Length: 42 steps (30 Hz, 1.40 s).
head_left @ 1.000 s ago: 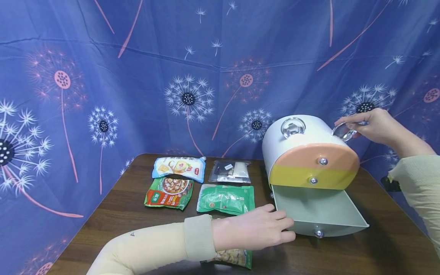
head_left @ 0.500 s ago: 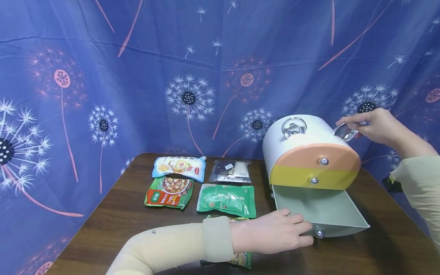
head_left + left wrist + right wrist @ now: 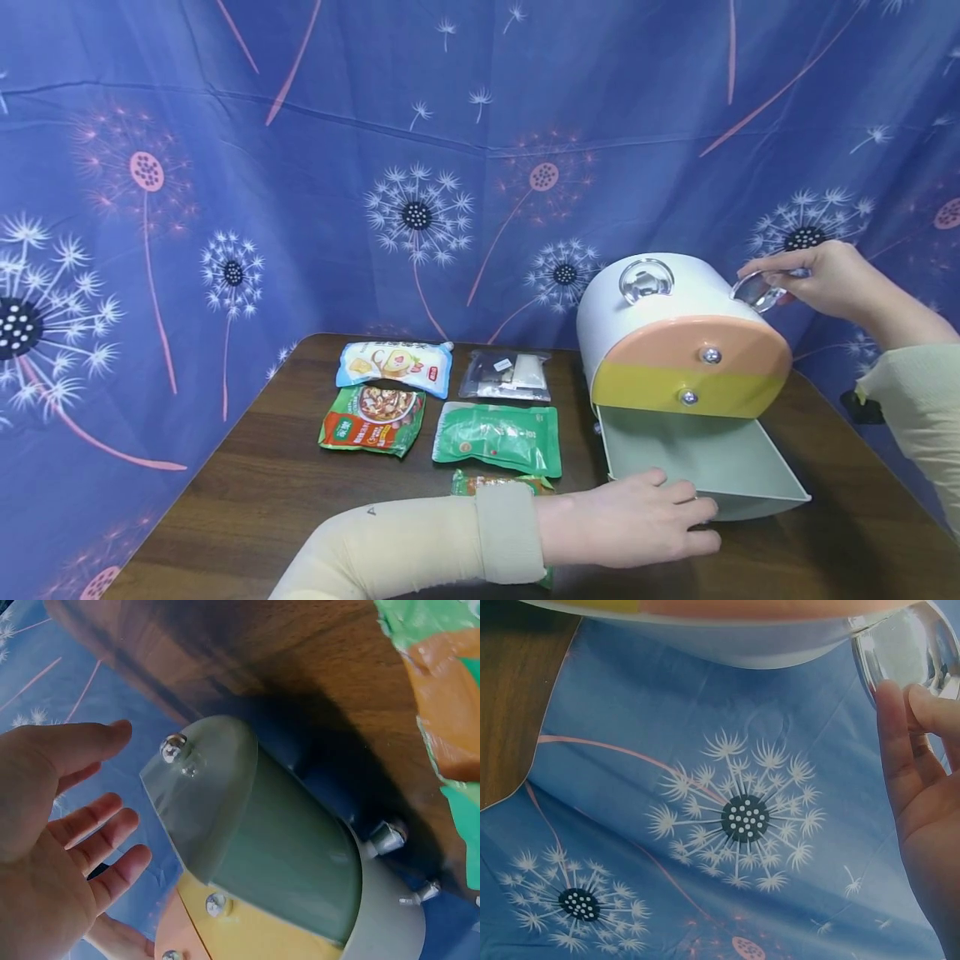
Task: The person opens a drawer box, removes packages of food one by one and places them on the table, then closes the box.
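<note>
A white drum-shaped drawer box (image 3: 611, 321) has an orange drawer front (image 3: 675, 350), a yellow one (image 3: 645, 387), and a pale green bottom drawer (image 3: 697, 450) pulled out. My right hand (image 3: 832, 279) pinches the right-hand round chrome handle (image 3: 752, 293) on top, fingertips and thumb at its rim in the right wrist view. In front of the green drawer is my left hand (image 3: 633, 517), fingers loosely spread. The left wrist view shows its fingertips beside the drawer's silver knob (image 3: 173, 748), with a gap between; in the head view the hand hides that knob.
Left of the box lie a blue-and-white food pouch (image 3: 393, 367), a red-and-green pouch (image 3: 372, 419), a green packet (image 3: 497, 437) and a clear bag (image 3: 506, 375). My left forearm covers most of another packet (image 3: 502, 482). A blue dandelion-print cloth (image 3: 337, 208) hangs behind.
My left hand has moved right along the front of the green drawer, now covering its knob in the head view. The right hand stays on the chrome handle; the drawer remains out.
</note>
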### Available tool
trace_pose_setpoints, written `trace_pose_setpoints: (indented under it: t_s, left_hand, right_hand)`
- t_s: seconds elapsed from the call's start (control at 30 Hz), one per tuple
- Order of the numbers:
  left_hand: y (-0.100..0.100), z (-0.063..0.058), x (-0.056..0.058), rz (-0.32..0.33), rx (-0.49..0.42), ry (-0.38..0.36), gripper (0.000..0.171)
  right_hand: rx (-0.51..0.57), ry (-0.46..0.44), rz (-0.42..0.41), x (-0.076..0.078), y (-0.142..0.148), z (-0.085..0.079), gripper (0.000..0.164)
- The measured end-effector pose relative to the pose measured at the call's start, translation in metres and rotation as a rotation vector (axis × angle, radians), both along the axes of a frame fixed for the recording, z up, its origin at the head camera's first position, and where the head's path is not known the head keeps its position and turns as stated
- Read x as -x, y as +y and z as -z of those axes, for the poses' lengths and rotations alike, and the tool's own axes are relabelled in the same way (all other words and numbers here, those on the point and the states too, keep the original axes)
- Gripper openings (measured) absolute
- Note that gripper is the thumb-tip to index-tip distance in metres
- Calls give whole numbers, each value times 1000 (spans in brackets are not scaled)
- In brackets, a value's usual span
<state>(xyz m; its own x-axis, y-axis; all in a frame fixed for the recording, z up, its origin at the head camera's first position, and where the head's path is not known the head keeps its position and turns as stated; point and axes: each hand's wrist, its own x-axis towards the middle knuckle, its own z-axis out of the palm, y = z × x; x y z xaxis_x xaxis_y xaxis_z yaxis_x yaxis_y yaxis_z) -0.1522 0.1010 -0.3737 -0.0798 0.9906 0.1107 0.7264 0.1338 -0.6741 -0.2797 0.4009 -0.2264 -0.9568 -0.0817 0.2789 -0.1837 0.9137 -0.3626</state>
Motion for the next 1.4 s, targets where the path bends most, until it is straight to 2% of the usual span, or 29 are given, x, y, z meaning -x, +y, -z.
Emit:
trace_pose_setpoints:
  t_s: [0.4,0.47,0.67,0.9,1.03,1.23,1.4]
  left_hand:
    - [19,18,5,82,-68,109,33]
    - [22,18,6,84,-62,111,33]
    - [30,23,8,89,-57,130,34]
    - [39,28,11,88,-31,163,37]
    - [41,30,11,110,-17,197,39]
    - [44,34,10,133,-29,242,41]
    - [48,38,12,137,-37,245,44]
  right_hand:
    - [9,-14,-8,1,1,0,28]
    - [8,-11,-9,1,1,0,32]
    - [-2,-5,-12,2,2,2,25]
    - [2,-6,-7,2,3,3,25]
    - [4,-19,-3,2,3,3,25]
    - [2,-32,-5,3,2,3,29]
    - [-7,-19,-7,3,2,2,31]
